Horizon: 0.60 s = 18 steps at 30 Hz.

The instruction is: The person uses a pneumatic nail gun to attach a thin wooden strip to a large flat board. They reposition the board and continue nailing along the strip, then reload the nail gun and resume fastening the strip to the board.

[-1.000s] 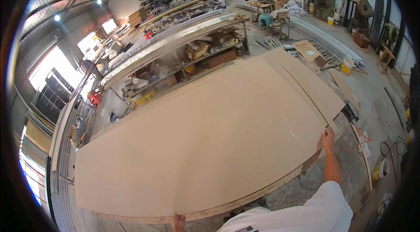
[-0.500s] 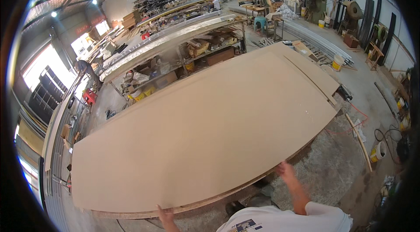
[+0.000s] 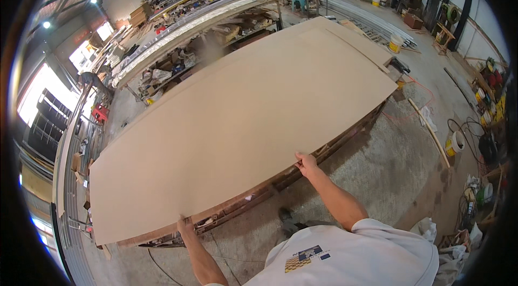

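A large flat tan board (image 3: 232,124) lies across a workbench (image 3: 280,179), whose dark frame shows below the board's near edge. My right hand (image 3: 306,163) grips that edge right of centre, thumb on top and the other fingers curled underneath. Further left, my left hand (image 3: 185,225) holds the same edge, its fingers partly hidden by the board. Another tan sheet or strip (image 3: 359,48) shows along the board's far right end.
Behind the board stands a cluttered shelf bench (image 3: 183,62). A person (image 3: 96,82) bends over at the far left, near a red stool (image 3: 100,113). On the right floor are a wooden strip (image 3: 430,132), a white-and-yellow bucket (image 3: 455,143) and a red cord (image 3: 431,97).
My right hand has shifted left along the near edge, and both arms reach further out. More of the bench frame shows beneath the board's edge. The whole view has shifted.
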{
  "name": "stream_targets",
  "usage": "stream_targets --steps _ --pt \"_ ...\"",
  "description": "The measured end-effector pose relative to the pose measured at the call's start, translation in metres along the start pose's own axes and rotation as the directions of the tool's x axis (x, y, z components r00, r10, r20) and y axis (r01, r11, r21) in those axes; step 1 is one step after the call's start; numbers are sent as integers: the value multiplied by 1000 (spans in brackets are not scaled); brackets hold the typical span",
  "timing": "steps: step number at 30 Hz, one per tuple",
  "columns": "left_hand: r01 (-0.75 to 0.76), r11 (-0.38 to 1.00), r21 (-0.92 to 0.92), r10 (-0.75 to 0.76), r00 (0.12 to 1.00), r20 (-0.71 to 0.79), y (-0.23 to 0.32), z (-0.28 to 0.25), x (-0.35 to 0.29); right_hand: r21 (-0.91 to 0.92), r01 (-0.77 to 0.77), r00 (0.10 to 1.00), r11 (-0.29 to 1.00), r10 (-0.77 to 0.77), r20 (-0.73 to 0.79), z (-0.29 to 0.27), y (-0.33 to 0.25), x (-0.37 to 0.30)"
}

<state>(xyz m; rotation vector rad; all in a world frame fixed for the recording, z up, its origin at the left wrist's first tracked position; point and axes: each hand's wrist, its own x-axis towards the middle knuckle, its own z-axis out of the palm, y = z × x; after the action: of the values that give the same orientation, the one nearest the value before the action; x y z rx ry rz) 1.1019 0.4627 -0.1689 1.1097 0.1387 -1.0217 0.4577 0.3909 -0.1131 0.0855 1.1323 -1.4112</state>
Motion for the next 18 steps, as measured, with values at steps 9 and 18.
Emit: stream_targets --steps 9,18 --pt "-187 963 194 190 982 4 19 -109 -283 -129 278 951 952 -292 -104 -129 -53 -237" --pt "-824 389 412 919 379 -111 137 23 -494 -356 828 511 433 -844 162 -76 -196 -411"
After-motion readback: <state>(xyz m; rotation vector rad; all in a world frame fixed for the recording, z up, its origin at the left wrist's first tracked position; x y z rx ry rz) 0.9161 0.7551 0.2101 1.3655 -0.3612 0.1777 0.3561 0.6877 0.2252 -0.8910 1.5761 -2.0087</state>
